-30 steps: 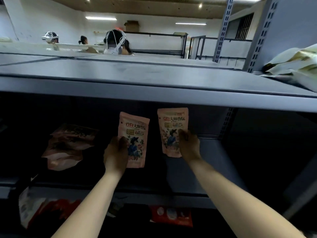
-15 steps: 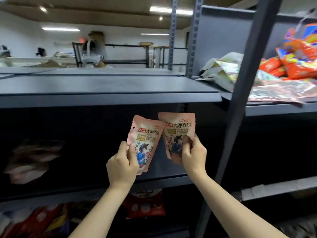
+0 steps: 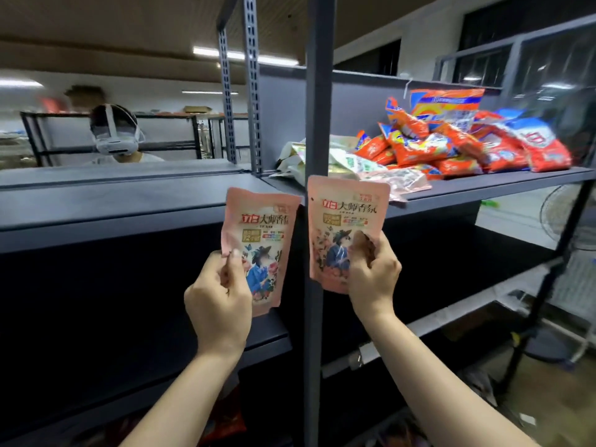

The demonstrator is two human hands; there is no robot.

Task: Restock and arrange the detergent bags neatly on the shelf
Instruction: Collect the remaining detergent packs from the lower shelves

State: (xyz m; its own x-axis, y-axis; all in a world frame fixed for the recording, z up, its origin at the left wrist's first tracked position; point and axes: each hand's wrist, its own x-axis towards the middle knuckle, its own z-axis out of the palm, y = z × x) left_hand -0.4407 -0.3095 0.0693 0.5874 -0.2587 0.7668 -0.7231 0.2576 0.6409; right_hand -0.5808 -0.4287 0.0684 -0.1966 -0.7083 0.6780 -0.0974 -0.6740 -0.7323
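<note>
My left hand (image 3: pixel 219 304) grips the lower left part of a pink detergent bag (image 3: pixel 263 233), held upright in front of the grey shelf unit. My right hand (image 3: pixel 372 275) pinches a second pink detergent bag (image 3: pixel 342 221) of the same print, also upright, just right of the first and in front of the dark upright post (image 3: pixel 317 91). Both bags are in the air, off the shelves. The top shelf board (image 3: pixel 503 185) on the right carries a loose heap of orange and red detergent bags (image 3: pixel 451 140) and some pale green ones (image 3: pixel 351 159).
The left unit's top board (image 3: pixel 113 201) is bare, with dark shelf bays below it. Red bags (image 3: pixel 225 421) lie low down between my arms. A person wearing a white headset (image 3: pixel 114 137) stands behind the left shelf. A fan (image 3: pixel 564 214) stands at the far right.
My view has swung to the right, from the left bay toward the right unit with the heap. Both hands have carried the two pink bags along and raised them toward the top boards.
</note>
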